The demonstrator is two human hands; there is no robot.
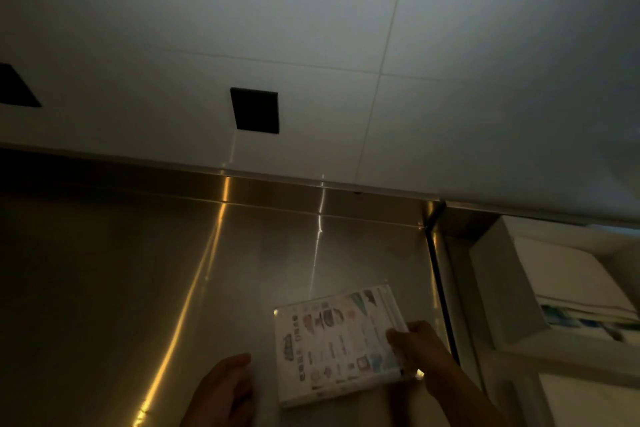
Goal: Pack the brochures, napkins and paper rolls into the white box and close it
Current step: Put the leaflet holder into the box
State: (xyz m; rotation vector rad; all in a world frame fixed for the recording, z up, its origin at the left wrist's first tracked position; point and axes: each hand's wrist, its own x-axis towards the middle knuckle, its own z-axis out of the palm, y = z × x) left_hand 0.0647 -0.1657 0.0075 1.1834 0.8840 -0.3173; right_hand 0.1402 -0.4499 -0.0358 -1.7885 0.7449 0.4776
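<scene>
A wrapped stack of printed brochures (pixel 332 343) is held just above the steel counter (pixel 104 288), near its front right. My right hand (pixel 422 354) grips the stack's right edge with thumb on top. Left of the stack, my left hand (pixel 221 392) hovers with fingers loosely curled and holds nothing. The open white box (pixel 502 274) stands at the right on a neighbouring surface. White folded paper and something with blue print lie inside it. The scene is dim and the box is partly cut off by the frame edge.
A white tiled wall (pixel 311 28) rises behind the counter, with a black square socket plate (pixel 256 110) and another dark plate (pixel 17 87) at the far left. A dark gap (pixel 440 281) separates the counter from the surface under the box.
</scene>
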